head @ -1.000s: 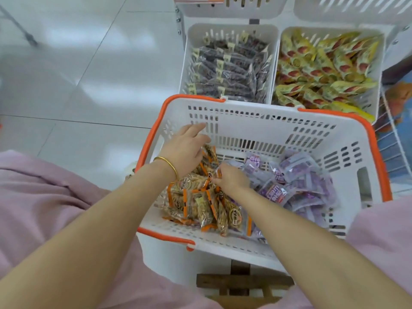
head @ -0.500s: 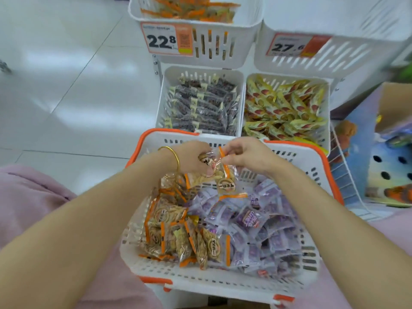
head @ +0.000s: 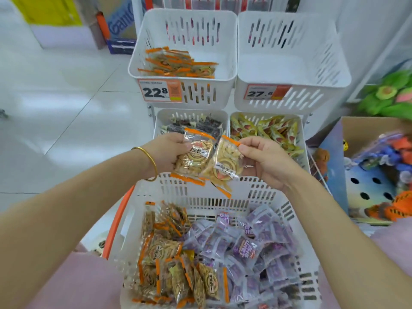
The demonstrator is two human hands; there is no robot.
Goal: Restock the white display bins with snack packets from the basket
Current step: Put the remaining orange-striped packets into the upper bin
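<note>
The basket (head: 200, 195) stands low in front, and its far rim is just under both hands. Inside it, orange packets (head: 165, 255) fill the left part and purple packets (head: 252, 246) the right part. The far wall shows bare above them.

Behind the basket stand four white bins on two levels. The top left bin (head: 223, 52) holds a thin layer of packets (head: 178, 63) near its front wall, and its back wall rises free above them. The top right bin (head: 287, 65) shows its white floor. The low left bin (head: 169, 115) has dark packets and the low right bin (head: 299, 130) has yellow ones; the top level partly covers both. The hands are in front of the low bins, below the fronts of the top bins.

The left hand (head: 167, 150), with a bangle (head: 152, 162) on the wrist, grips the first packet (head: 194, 156) by its left side, fingers curled round the edge. The right hand (head: 265, 161) pinches the second packet (head: 226, 166) at its upper right corner, between thumb and forefinger. The two packets overlap in the middle. Both forearms reach forward over the basket.
</note>
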